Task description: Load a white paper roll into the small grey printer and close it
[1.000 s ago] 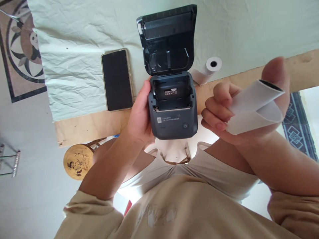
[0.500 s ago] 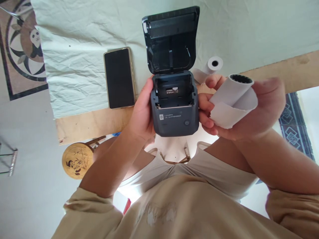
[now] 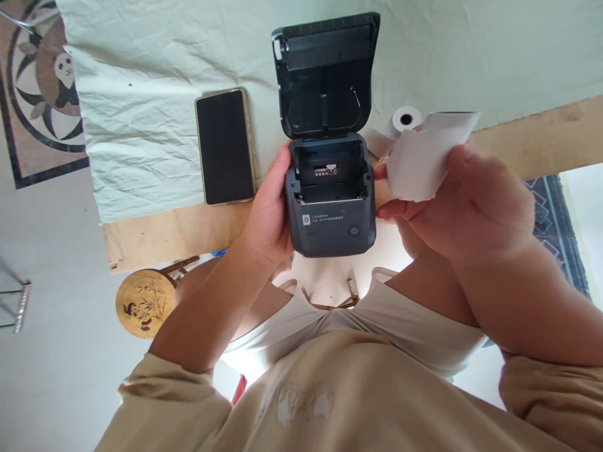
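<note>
We hold the dark printer (image 3: 325, 242) in our left hand (image 3: 268, 210), the thumb along its left side and the other fingers wrapped beneath, mostly hidden. The printer is in the middle of the scene, at the near edge of the counter (image 3: 155, 243), with its lid (image 3: 325, 81) swung open toward the far side. Inside the bay we see a label (image 3: 326, 171) with white print; a power button (image 3: 353, 231) sits toward the right of the near face.

Our right hand (image 3: 480, 207) grips a white paper roll (image 3: 417, 163) just right of the printer, the fingers closed on it and a loose flap of paper on its near side. Two fingertips come close to the printer's right side; we cannot tell whether they touch.

Beyond that hand, a second roll (image 3: 398, 129) rests on the counter. To the left lies a phone (image 3: 225, 147), dark screen up, mostly over the pale green cloth (image 3: 141, 125). A round stool (image 3: 146, 303) stands at the near left.
</note>
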Demonstrator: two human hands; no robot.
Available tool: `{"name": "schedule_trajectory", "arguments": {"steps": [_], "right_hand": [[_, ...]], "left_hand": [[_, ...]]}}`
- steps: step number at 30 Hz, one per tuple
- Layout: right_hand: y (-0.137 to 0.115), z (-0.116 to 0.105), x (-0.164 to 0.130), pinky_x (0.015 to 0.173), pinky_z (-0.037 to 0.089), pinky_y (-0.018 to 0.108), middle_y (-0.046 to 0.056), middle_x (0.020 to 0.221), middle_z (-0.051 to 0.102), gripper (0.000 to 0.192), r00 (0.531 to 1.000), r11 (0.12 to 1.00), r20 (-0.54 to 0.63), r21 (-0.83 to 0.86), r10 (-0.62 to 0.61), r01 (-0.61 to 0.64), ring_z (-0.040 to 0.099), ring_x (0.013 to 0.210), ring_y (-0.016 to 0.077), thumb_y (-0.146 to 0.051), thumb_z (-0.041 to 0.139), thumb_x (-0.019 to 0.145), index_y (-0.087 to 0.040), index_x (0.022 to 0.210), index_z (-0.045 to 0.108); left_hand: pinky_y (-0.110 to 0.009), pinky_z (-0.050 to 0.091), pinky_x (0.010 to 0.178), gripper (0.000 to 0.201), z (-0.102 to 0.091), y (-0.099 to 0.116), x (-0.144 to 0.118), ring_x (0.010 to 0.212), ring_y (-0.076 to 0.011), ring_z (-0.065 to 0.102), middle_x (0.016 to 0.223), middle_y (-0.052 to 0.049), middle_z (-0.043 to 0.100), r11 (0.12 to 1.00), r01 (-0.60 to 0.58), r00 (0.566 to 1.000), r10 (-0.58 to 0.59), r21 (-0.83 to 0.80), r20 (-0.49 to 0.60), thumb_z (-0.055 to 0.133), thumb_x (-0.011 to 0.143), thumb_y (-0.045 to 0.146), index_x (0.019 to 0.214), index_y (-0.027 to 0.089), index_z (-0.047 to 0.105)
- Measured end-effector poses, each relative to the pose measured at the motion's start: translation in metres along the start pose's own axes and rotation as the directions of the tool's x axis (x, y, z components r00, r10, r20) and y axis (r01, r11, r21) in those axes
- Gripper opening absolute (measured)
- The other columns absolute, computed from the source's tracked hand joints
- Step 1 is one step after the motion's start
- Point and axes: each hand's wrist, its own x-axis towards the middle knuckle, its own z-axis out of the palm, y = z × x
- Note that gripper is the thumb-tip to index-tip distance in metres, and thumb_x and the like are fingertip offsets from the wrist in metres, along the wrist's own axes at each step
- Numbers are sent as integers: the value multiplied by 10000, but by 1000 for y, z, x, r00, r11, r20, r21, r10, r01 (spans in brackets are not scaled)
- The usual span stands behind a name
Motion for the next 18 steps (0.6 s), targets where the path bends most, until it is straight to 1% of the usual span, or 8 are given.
{"name": "schedule_trajectory", "arguments": {"steps": [2,4,6,8,10,13,15,18], "right_hand": [[-1,0,-2,581,512,289,29,916,651,289,999,995,-43,102,19,-14,629,778,164,-412,589,801,-230,1022,627],[-1,0,-3,657,509,260,20,901,629,224,985,995,-143,10,-99,101,599,805,135,-345,621,784,-226,969,664],[0,0,-3,608,486,226,2,840,605,208,968,986,-186,-37,-167,163,581,746,107,-287,613,785,-244,980,669],[2,-1,-2,507,444,205,-22,775,571,321,971,985,-170,9,-168,172,554,630,85,-229,565,795,-281,1108,617],[4,-1,-1,468,436,187,-35,803,571,405,975,980,-143,75,-173,185,551,600,71,-181,515,808,-303,1192,555],[4,-2,0,504,505,196,-23,924,584,301,984,980,-94,119,-148,159,611,738,95,-189,510,829,-273,1111,575],[3,0,-1,504,538,229,-7,969,572,240,990,981,-42,133,-134,139,631,815,134,-262,584,822,-266,1062,568],[2,5,-2,474,542,235,-7,898,562,258,979,975,-32,93,-200,202,614,710,114,-277,640,816,-270,1055,541]], "left_hand": [[-487,491,1051,592,-2,-1,0,1198,-271,610,1175,-50,700,1000,1,999,0,18,-54,238,921,597,1118,207,637],[-471,498,1051,528,-3,-1,1,1200,-266,610,1172,-37,700,999,5,990,2,49,-138,335,903,598,1111,219,637],[-476,518,1017,513,-4,-2,3,1207,-270,606,1183,-31,691,995,-7,979,28,101,-202,352,898,603,1107,228,632],[-489,540,963,549,-2,-3,4,1212,-280,601,1171,-36,690,985,-29,972,68,172,-223,289,911,609,1111,225,628],[-489,552,923,596,1,-3,4,1202,-290,606,1129,-45,701,976,-29,969,80,217,-232,252,908,625,1127,214,624],[-459,547,939,574,7,-1,2,1205,-283,602,1107,-50,710,983,11,962,40,186,-271,317,896,617,1230,225,571],[-435,535,967,549,10,1,1,1216,-270,594,1125,-46,708,990,22,959,18,137,-284,375,895,581,1313,251,506],[-412,522,987,540,12,3,0,1205,-255,603,1137,-41,709,997,15,961,9,82,-278,412,895,551,1351,268,472]]}}
